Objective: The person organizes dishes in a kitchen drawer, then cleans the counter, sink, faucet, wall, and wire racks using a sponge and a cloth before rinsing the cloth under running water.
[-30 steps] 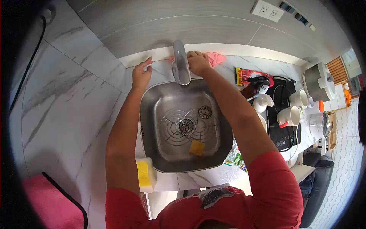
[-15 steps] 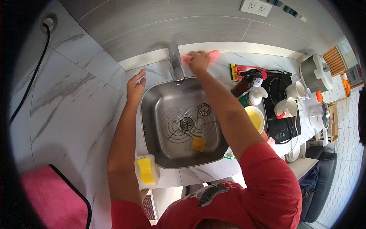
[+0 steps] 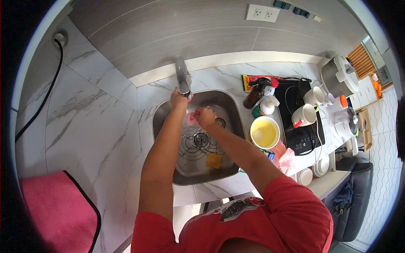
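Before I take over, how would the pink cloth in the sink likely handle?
The pink cloth should be floppy, looking crumpled at the right hand. It may be heavy for its size if wet, being near the faucet.

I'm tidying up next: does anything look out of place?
Two cream mugs rest on the flat black cooktop, an odd spot if it heats. A pink cloth lies crumpled beside the round white tub. I see no obvious spill.

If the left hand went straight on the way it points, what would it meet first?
Most likely the faucet: the left hand points toward the wall, its fingers by the spout's end. Depth is unclear, so it might pass underneath.
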The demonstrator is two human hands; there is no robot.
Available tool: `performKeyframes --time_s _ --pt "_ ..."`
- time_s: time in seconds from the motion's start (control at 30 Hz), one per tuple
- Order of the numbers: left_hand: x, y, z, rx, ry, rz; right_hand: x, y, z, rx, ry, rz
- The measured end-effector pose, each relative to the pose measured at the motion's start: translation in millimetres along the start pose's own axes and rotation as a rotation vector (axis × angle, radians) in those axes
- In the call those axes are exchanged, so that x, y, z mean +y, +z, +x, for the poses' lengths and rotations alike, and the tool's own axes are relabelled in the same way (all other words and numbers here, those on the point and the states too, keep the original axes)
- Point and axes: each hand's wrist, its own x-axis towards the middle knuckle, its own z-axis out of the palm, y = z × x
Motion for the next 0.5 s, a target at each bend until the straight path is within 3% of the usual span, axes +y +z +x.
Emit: performKeyframes --time_s 0.07,0.23,0.3,0.43,0.5 --pt "4 -2 2 -0.002 0.085 0.12 -6 3 4 -0.28 0.289 0.273" --pt "13 2 -3 0.028 0.042 0.063 -13 32 19 -0.166 0.241 0.237" --pt "15 2 -3 0.03 0.058 0.077 -20 28 22 -0.077 0.369 0.309" --pt "11 -2 4 -0.018 0.068 0.003 -24 15 31 -0.161 0.418 0.354" --pt "9 -4 7 -0.04 0.1 -0.043 -23 20 35 -0.179 0.332 0.325"
